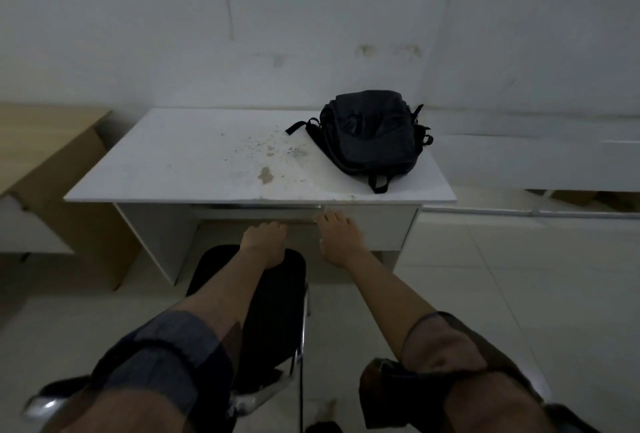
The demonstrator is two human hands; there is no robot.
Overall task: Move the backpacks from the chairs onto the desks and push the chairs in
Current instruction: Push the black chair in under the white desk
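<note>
The left hand (264, 242) rests on the top edge of the black padded backrest of a chrome-framed chair (266, 311), its fingers curled over the far side so that it appears to grip the backrest, though the fingertips are hidden. The right hand (338, 238) reaches forward beside it with fingers straight and relaxed, holding nothing, its tips near the front edge of the white rectangular surface (194, 162); whether it touches the drawer front under that edge I cannot tell. The chair stands facing the knee space of the desk, its backrest near the front edge, but how far the seat has gone under is hidden by the arms. Farther out, a black fabric backpack (372, 136) lies flat on the right rear part of the white surface, straps trailing toward the front edge, near a patch of brown stains at the middle. So for this desk the backpack step looks done, and the chair push seems under way or nearly finished. No other chair or backpack is in view, so what is left elsewhere cannot be judged.
</note>
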